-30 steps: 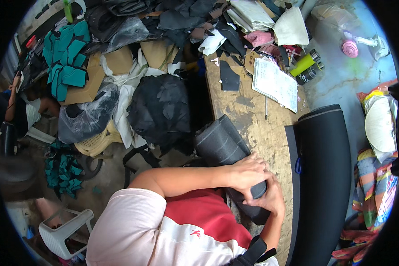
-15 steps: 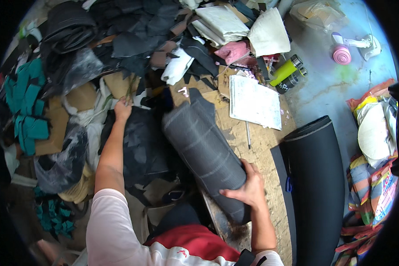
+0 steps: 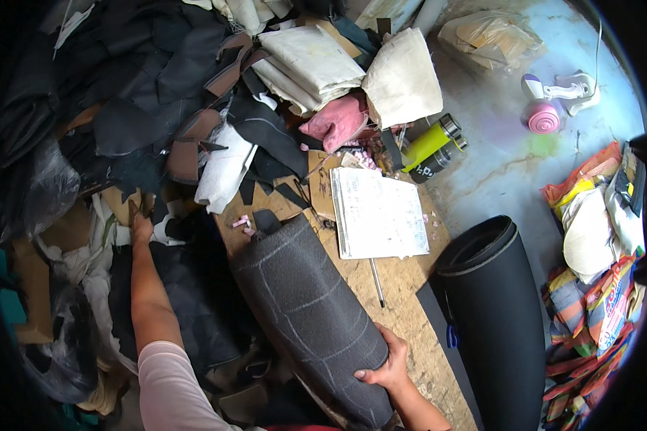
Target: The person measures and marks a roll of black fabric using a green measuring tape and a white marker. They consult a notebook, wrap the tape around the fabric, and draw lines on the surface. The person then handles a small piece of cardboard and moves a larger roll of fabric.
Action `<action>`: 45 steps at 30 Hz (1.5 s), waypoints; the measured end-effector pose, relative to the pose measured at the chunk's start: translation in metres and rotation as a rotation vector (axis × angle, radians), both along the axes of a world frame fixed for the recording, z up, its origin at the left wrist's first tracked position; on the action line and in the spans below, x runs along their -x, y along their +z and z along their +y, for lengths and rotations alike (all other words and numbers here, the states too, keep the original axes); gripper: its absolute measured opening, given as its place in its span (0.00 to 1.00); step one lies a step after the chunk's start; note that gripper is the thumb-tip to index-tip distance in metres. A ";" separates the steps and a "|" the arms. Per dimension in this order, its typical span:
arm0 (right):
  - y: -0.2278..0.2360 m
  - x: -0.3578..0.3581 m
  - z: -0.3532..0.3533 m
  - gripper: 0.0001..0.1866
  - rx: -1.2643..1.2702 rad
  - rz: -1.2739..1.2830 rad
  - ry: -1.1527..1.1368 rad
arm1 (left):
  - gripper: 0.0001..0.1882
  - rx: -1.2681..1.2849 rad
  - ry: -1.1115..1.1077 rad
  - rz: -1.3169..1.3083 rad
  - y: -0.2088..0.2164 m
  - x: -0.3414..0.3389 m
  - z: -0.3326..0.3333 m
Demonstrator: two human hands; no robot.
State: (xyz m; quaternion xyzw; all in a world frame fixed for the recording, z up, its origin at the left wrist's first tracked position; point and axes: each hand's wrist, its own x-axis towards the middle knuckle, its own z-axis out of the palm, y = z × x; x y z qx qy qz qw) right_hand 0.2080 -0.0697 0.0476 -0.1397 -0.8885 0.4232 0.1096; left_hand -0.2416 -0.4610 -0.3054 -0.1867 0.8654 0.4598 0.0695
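A thick roll of dark grey fabric (image 3: 309, 309), marked with pale chalk-like lines, lies slanted along the left edge of a wooden board (image 3: 402, 330). Around its right side, near the lower end, my right hand (image 3: 389, 363) is wrapped, thumb on top. My left arm stretches far out to the left. There my left hand (image 3: 142, 226) is closed beside a brown cardboard piece (image 3: 117, 205) among fabric scraps; what its fingers hold is too small to make out. An open notebook (image 3: 377, 214) and a pen (image 3: 376, 281) rest on the board beyond the roll.
A larger black roll (image 3: 490, 323) stands to the right. Behind the board are folded cream cloth (image 3: 313, 65), pink cloth (image 3: 336, 122) and a lime-green bottle (image 3: 433, 142). Dark fabric heaps (image 3: 129, 72) fill the far left. Colourful bags (image 3: 589, 302) lie at the right edge.
The view has shifted, so most things sit lower and further left. The grey roll has turned slightly, and its chalk-like lines look different. My right hand stays on it; my left hand remains among the scraps.
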 end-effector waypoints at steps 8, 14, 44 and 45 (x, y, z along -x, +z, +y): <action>-0.001 -0.001 0.001 0.48 -0.038 0.000 -0.005 | 0.25 0.282 -0.041 -0.033 0.000 -0.002 -0.003; 0.003 0.001 -0.003 0.46 -0.016 0.024 -0.014 | 0.24 0.071 0.166 0.178 0.008 -0.005 0.004; -0.009 0.000 -0.007 0.38 0.320 0.123 -0.027 | 0.10 -1.264 -0.205 0.896 0.452 -0.354 0.017; -0.005 0.001 -0.008 0.38 0.308 0.115 0.000 | 0.11 -1.242 -0.169 1.002 0.473 -0.370 0.022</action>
